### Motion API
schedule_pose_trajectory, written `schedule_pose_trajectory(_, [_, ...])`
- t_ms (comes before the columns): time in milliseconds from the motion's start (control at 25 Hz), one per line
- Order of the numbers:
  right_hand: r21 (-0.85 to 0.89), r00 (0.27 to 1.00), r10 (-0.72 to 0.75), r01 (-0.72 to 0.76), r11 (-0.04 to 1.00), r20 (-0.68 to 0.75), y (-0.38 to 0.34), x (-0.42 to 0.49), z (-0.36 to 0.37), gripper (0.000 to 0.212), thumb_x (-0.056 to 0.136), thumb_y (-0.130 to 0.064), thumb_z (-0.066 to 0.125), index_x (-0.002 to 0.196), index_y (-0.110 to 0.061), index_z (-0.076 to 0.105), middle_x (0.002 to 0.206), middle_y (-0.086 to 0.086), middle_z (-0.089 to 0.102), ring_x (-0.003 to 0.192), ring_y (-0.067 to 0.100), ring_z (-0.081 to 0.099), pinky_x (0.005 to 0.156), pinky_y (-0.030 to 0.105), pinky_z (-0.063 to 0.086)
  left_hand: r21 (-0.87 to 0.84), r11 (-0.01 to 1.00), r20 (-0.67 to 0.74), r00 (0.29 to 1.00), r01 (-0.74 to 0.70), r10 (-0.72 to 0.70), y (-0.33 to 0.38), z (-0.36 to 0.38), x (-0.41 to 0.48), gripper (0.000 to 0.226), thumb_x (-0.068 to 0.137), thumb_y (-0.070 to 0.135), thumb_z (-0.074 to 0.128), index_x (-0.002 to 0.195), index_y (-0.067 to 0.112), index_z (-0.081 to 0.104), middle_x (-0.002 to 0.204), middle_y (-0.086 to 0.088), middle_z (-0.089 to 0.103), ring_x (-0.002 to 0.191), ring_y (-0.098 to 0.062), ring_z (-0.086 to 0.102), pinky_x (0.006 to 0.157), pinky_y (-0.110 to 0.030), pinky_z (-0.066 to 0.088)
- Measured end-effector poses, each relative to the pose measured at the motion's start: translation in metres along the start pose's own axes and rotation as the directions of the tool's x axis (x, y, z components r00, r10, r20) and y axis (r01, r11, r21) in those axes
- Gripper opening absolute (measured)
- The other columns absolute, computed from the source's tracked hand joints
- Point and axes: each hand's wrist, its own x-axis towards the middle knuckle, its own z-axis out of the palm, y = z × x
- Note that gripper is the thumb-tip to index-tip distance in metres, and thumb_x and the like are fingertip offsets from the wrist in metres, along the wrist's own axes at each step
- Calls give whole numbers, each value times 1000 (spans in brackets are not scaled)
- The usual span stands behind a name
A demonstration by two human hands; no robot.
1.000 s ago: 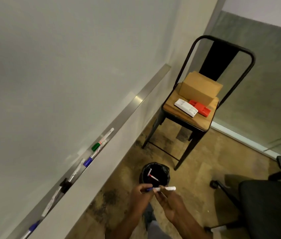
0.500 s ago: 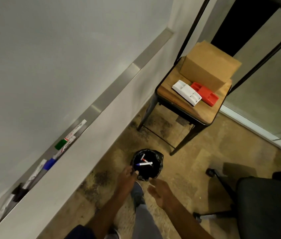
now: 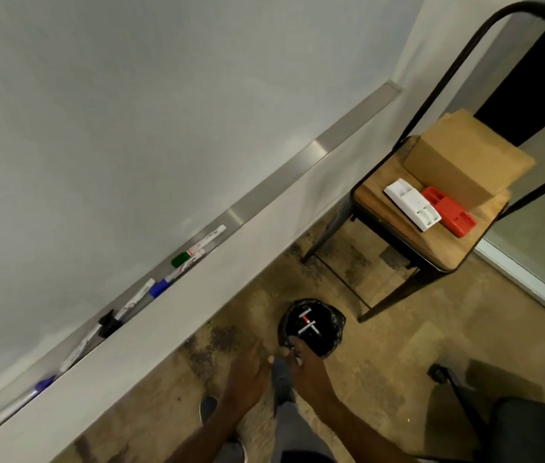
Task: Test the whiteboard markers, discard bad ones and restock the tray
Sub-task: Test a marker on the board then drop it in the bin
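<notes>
Nearest the camera, two bare forearms reach down and forward over the worn tan floor (image 3: 381,369). The left hand (image 3: 247,372) hangs with its fingers relaxed and straight, holding nothing. The right hand (image 3: 308,365) is just beside it, at the near rim of the bin, its fingers loosely curled with nothing visible in them; whether it touches the liner cannot be told. A grey shoe (image 3: 281,379) shows between the two hands. At the near right sits the dark seat of an office chair (image 3: 532,429).

Just beyond the hands stands a small bin (image 3: 336,320) with a black liner. Inside lie two discarded markers: a red-capped marker (image 3: 305,317) and, crossing under it, a white marker (image 3: 308,327) with a blue end.

To the left, the metal tray (image 3: 331,148) runs along the foot of the whiteboard (image 3: 130,111), climbing from near left to far right. Markers lie in it in a loose line: a blue one (image 3: 44,384) nearest, then a black-capped one (image 3: 107,320), a blue-capped one (image 3: 159,289) and a green-capped one (image 3: 181,259). The tray's far stretch is bare metal.

Farther right stands a black metal chair (image 3: 431,242) with a wooden seat. On it lie a white plastic holder (image 3: 411,203) and a red plastic holder (image 3: 448,212), touching side by side, with a cardboard box (image 3: 465,158) behind them.
</notes>
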Motion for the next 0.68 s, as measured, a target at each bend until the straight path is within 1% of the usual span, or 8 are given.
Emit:
schedule_pose_trajectory(80, [-126, 992, -119, 123, 984, 42, -8, -7, 16, 50, 103, -31, 45, 149, -13, 37, 153, 5, 42, 142, 22, 38, 115, 30, 34, 39, 999, -76, 997, 0, 3, -5, -13, -13, 39, 102, 16, 51, 140, 6, 50, 131, 10, 43, 125, -6, 43, 93, -4, 21])
schedule_pose_trajectory(120, [-185, 982, -176, 185, 965, 67, -10, -11, 24, 60, 101, -47, 38, 152, -15, 33, 157, 3, 35, 147, 21, 31, 119, 35, 29, 29, 1000, -109, 994, 8, -5, -11, -21, -22, 41, 102, 17, 51, 142, 7, 47, 136, 9, 43, 127, -4, 39, 98, -5, 19])
schedule_pose_trajectory(200, [-316, 948, -307, 317, 894, 83, -15, -18, 40, 92, 87, -77, 10, 154, -16, 27, 161, 1, 27, 151, 20, 21, 122, 37, 23, 65, 998, -184, 983, 7, 5, -25, -39, -40, 44, 103, 23, 49, 145, 13, 44, 151, 2, 43, 139, -9, 38, 109, -10, 19])
schedule_pose_trajectory(240, [-372, 933, -345, 356, 857, 101, -16, -19, 46, 104, 80, -83, -3, 155, -16, 24, 162, 0, 23, 152, 20, 18, 123, 36, 20, 95, 995, -206, 978, 11, 9, -34, -44, -47, 46, 103, 29, 47, 148, 17, 42, 156, 1, 40, 144, -12, 36, 114, -15, 21])
schedule_pose_trajectory(400, [-516, 872, -452, 479, 710, 187, -36, -41, 80, 110, 73, -83, -16, 156, -20, 20, 163, -2, 17, 153, 20, 10, 123, 34, 16, 156, 988, -331, 943, 21, 32, -75, -73, -83, 49, 104, 36, 40, 151, 23, 38, 159, 3, 35, 149, -14, 30, 120, -26, 23])
schedule_pose_trajectory(520, [-533, 841, -495, 528, 661, 220, -46, -64, 113, 113, 72, -85, -16, 156, -18, 20, 163, -2, 14, 153, 21, 12, 122, 32, 15, 178, 983, -433, 900, 36, 45, -108, -94, -122, 50, 104, 37, 36, 152, 24, 34, 160, 2, 35, 149, -14, 29, 123, -28, 20])
schedule_pose_trajectory(600, [-547, 818, -516, 562, 620, 256, -53, -82, 138, 117, 72, -86, -14, 155, -13, 24, 162, 2, 20, 151, 23, 18, 121, 32, 17, 149, 987, -481, 877, 62, 17, -131, -110, -152, 51, 103, 36, 34, 153, 25, 31, 161, 4, 31, 151, -12, 24, 125, -31, 18])
schedule_pose_trajectory(680, [-554, 791, -532, 600, 576, 304, -62, -102, 166, 110, 78, -85, -4, 152, -10, 27, 160, 10, 26, 149, 26, 24, 119, 31, 16, 137, 986, -511, 859, 99, -16, -153, -128, -180, 52, 104, 35, 33, 154, 26, 27, 164, 5, 25, 152, -11, 19, 126, -32, 14])
